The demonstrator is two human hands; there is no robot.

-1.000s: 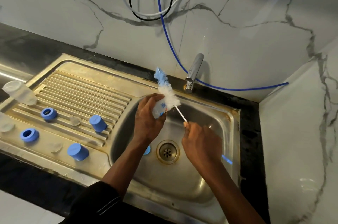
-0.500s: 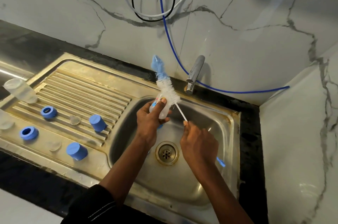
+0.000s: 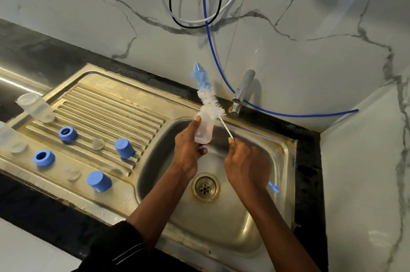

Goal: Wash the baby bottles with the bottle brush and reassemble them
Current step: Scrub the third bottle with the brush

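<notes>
Over the steel sink basin (image 3: 255, 223), my left hand (image 3: 187, 151) grips a clear baby bottle (image 3: 204, 129), held nearly upright. My right hand (image 3: 246, 166) holds the white handle of the bottle brush (image 3: 208, 103). Its white and blue bristles stand outside the bottle, beside and above its top end. On the draining board (image 3: 111, 103) lie another clear bottle (image 3: 36, 107), two blue rings (image 3: 67, 134), two blue caps (image 3: 124, 147) and clear teats (image 3: 98, 144).
The tap (image 3: 243, 92) stands at the back of the sink, just right of the brush. A blue hose (image 3: 213, 49) and other cables hang on the marble wall. A side wall closes in the right. The drain (image 3: 205, 187) sits below my hands.
My left hand has turned the bottle more upright and raised it slightly. The brush has stayed outside the bottle, its head shifting a little with my right hand.
</notes>
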